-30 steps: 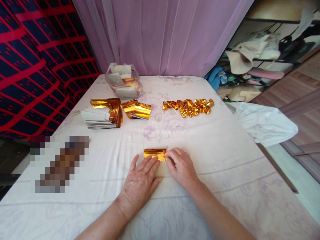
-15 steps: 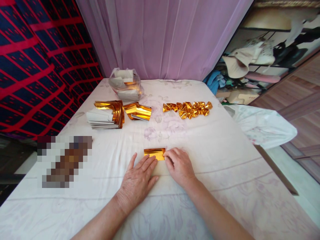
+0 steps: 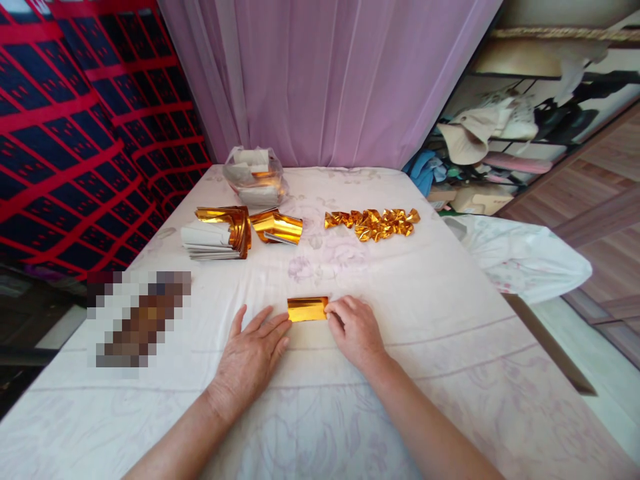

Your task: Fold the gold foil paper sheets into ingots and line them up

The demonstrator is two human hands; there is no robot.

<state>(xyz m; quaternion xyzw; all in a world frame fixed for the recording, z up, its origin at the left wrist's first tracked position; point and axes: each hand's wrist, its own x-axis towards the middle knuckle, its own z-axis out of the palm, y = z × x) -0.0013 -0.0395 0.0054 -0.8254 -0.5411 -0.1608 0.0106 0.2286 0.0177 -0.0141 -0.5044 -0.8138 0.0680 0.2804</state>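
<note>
A folded piece of gold foil paper (image 3: 307,309) lies flat on the cloth in front of me. My left hand (image 3: 250,348) rests flat with its fingers stretched out, the fingertips at the paper's lower left corner. At the paper's right edge, my right hand (image 3: 356,331) pinches it between thumb and curled fingers. Farther off stands a stack of gold and white paper (image 3: 215,239), with a bent bundle of gold foil paper (image 3: 278,227) beside it. Several folded gold foil pieces (image 3: 375,224) sit in a cluster at the back right.
A clear plastic bag (image 3: 254,176) of similar paper stands at the back left. The table has a floral cloth (image 3: 420,293). A pixelated patch covers something at left. A purple curtain (image 3: 320,80) hangs behind; a cluttered shelf (image 3: 480,147) is at right.
My left hand has slid left off the gold paper, uncovering its face. My right hand keeps its pinch at the right edge. The view has shifted slightly.
</note>
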